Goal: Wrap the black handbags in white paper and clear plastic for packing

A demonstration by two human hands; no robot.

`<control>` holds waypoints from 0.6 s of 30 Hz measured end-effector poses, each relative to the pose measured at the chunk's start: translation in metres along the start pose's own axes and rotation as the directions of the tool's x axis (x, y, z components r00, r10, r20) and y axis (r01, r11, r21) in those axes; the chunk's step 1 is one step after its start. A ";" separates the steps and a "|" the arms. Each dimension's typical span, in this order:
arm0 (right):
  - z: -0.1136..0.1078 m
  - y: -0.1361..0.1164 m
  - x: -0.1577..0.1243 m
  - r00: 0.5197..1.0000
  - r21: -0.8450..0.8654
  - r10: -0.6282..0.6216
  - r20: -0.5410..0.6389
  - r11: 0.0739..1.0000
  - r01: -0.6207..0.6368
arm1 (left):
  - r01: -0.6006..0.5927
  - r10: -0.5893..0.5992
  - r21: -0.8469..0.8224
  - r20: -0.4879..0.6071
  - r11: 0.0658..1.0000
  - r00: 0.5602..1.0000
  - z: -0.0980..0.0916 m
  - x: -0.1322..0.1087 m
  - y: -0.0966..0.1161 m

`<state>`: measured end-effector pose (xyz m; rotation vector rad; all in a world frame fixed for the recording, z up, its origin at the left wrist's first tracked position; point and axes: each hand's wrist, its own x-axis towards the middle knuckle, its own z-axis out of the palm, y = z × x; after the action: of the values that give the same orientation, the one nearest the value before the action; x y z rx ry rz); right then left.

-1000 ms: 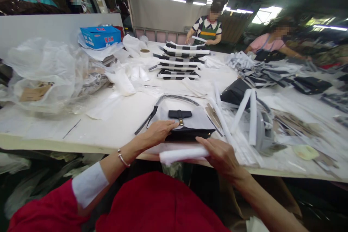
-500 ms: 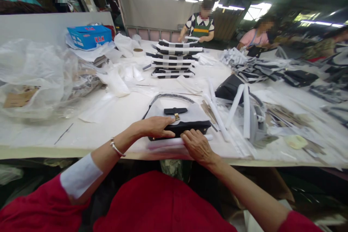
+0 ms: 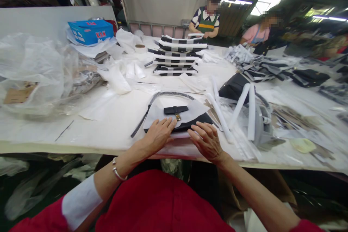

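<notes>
A black handbag lies on the table in front of me, its upper side covered by a sheet of thin white paper. A dark buckle tab with a gold clasp shows on top of the paper. The bag's wrapped strap arches behind it. My left hand rests with extended fingers on the bag's near left edge. At the near right edge, my right hand has its fingers apart and slightly bent, touching the bag. A white strip shows partly under the near edge between my hands.
Wrapped black bags are stacked farther back. At right lie white foam rolls, another black bag and paper scraps. Clear plastic and a blue box occupy the left. Co-workers stand beyond the table.
The white roll at the bag's near edge has gone mostly under it. My left hand has drawn back to the near edge; my right hand's fingers have opened and moved slightly right.
</notes>
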<state>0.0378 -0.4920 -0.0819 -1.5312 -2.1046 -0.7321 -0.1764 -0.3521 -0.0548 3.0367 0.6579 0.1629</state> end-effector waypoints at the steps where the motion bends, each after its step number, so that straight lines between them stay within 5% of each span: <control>1: -0.004 0.002 0.006 1.000 -0.028 -0.006 0.008 1.000 0.006 | 0.005 -0.005 0.009 -0.010 1.000 1.000 0.003 0.000 0.000; 10: -0.023 0.031 0.069 0.909 -0.021 -0.098 0.405 0.993 0.117 | 0.003 0.002 0.090 -0.055 0.996 0.998 0.014 -0.004 0.005; 18: -0.013 0.043 0.077 0.768 0.129 -0.243 0.592 0.970 0.208 | -0.059 0.072 0.117 -0.105 0.991 0.992 0.017 -0.007 -0.004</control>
<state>0.0569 -0.4332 -0.0171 -1.6483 -2.7895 -0.2504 -0.1826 -0.3519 -0.0729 3.1797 0.5931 0.3060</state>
